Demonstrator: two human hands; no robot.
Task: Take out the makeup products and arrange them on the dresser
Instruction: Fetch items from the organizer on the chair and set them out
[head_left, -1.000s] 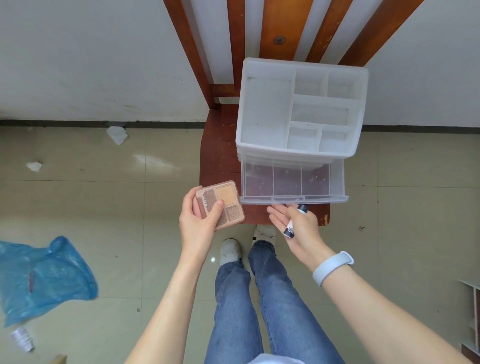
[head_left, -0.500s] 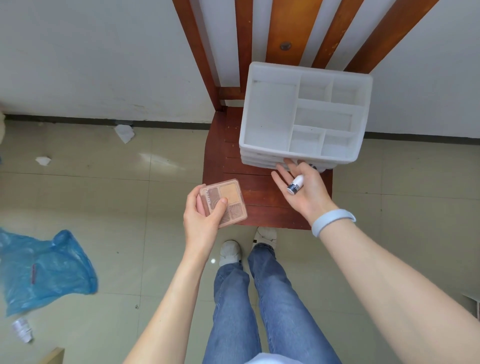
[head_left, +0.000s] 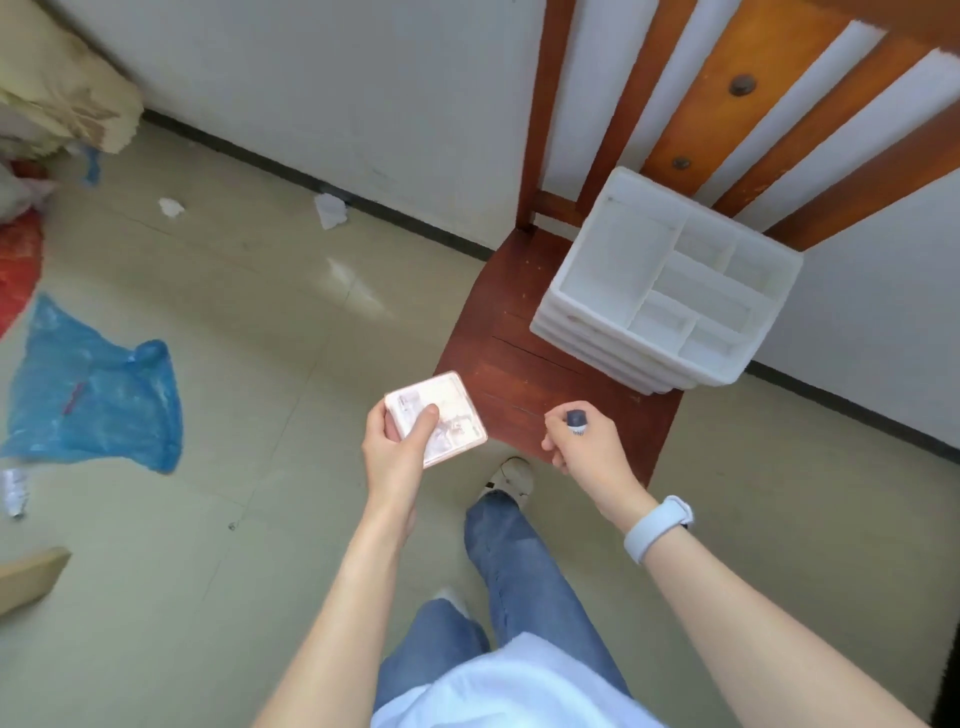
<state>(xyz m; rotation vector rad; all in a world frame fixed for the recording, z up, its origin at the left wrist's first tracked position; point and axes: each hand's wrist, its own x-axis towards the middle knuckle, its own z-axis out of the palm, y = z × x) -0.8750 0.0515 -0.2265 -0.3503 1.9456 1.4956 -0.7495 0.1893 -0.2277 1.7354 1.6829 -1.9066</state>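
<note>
Glossy tiled floor (head_left: 260, 519), left hand (head_left: 395, 457) gripping square palette (head_left: 441, 415), right hand (head_left: 587, 447) gripping small tube (head_left: 575, 422)

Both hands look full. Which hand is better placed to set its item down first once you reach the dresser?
Probably the left hand: its flat palette sits pinched at the edges, easy to lay flat. The right hand is fisted round the small tube. No dresser is visible.

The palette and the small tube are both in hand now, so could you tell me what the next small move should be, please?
Probably carry both away to the dresser, which is out of view: the left hand holds the palette, the right hand the small tube, and the organizer looks emptied.
</note>
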